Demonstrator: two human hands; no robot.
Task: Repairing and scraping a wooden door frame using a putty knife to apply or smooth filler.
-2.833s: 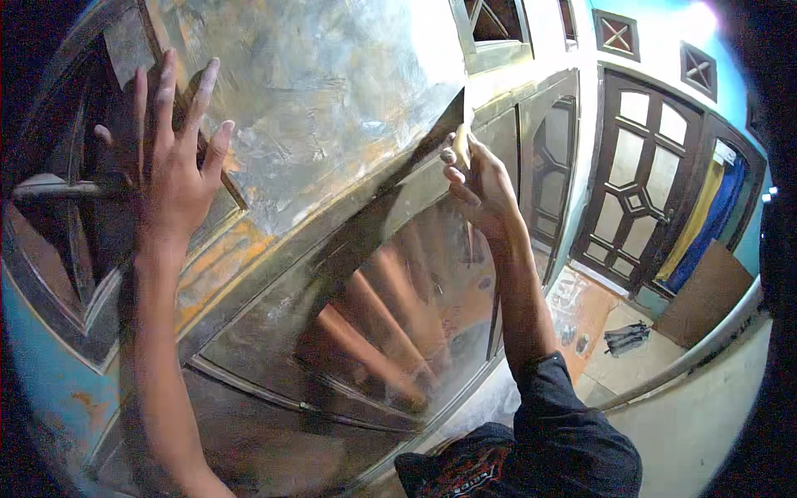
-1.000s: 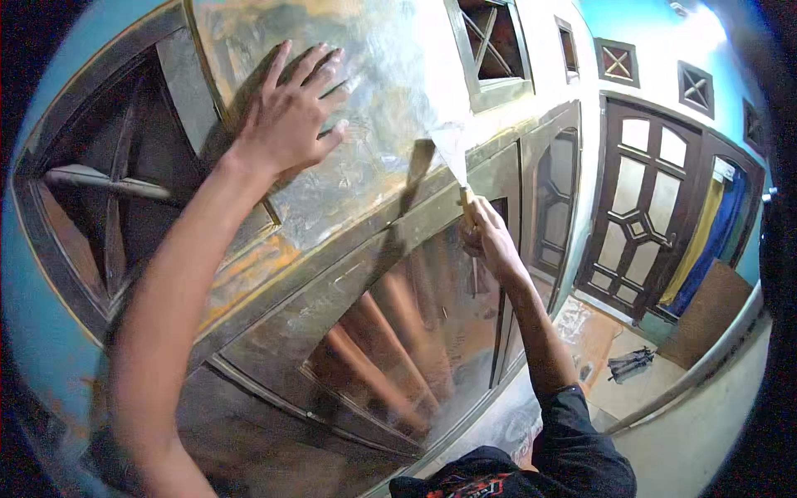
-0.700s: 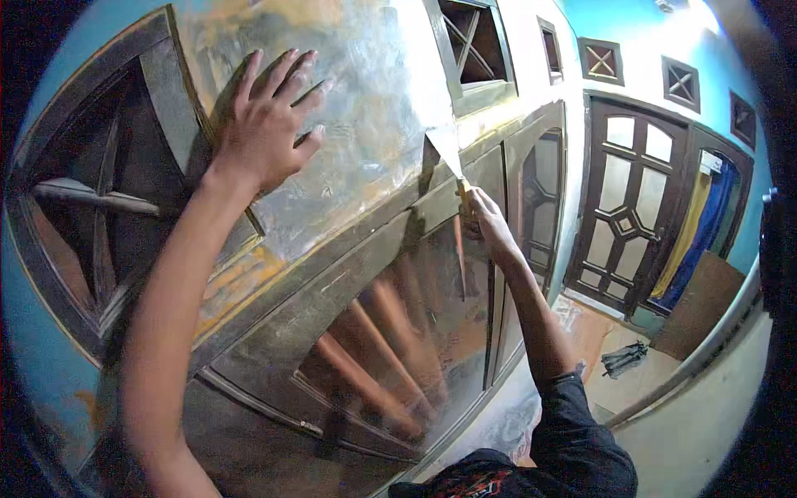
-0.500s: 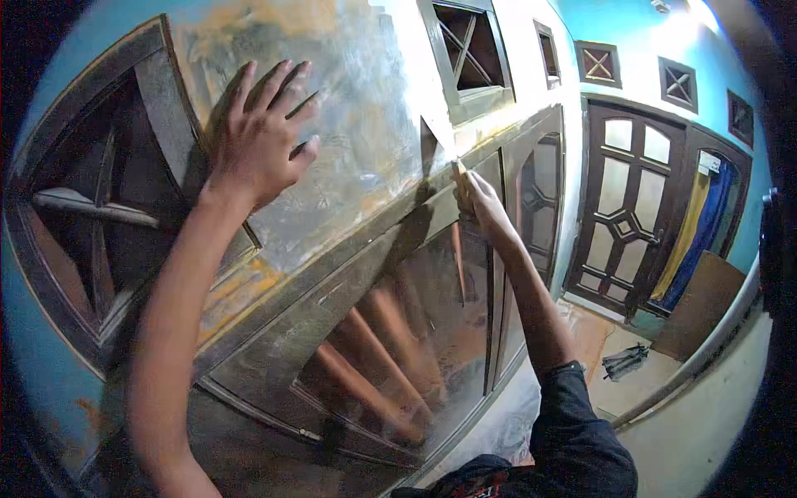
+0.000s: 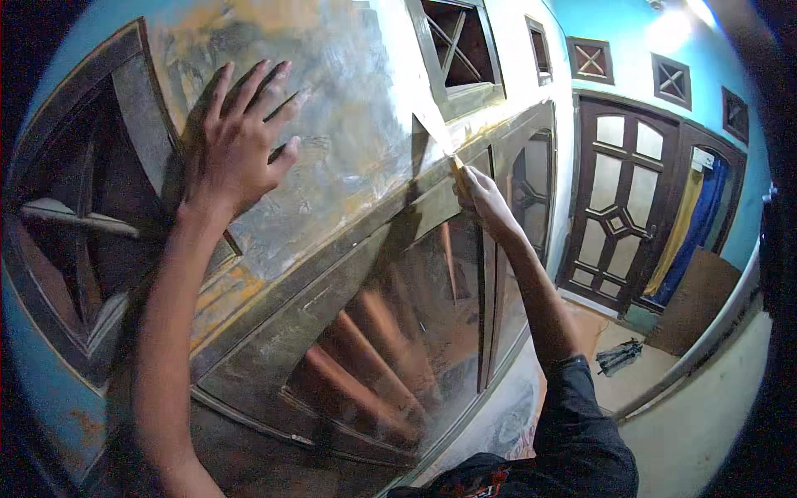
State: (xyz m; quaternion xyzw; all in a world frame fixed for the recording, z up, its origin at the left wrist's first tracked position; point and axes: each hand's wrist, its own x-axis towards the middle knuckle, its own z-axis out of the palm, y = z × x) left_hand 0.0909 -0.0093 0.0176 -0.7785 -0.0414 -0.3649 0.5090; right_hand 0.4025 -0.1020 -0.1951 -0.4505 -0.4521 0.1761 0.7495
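Note:
My left hand lies with its fingers spread against a patchy grey and orange-brown wall, beside a dark wooden vent frame. In my right hand is a putty knife with a wooden handle and a wide, bright blade. The fingers wrap round the handle. The blade points up and to the left, near the strip of wall just above the long wooden frame. Glare on the white wall blurs the blade's edge, and I cannot tell whether it touches.
Below the frame is a glass window with orange-brown folds behind it. A small vent with crossed bars sits above. To the right stand a dark paneled door, yellow and blue curtains, a brown board and a dark crumpled thing on the floor.
The whole view has shifted slightly. My left hand keeps its place on the wall, while my right hand and the putty knife have moved slightly right along the frame.

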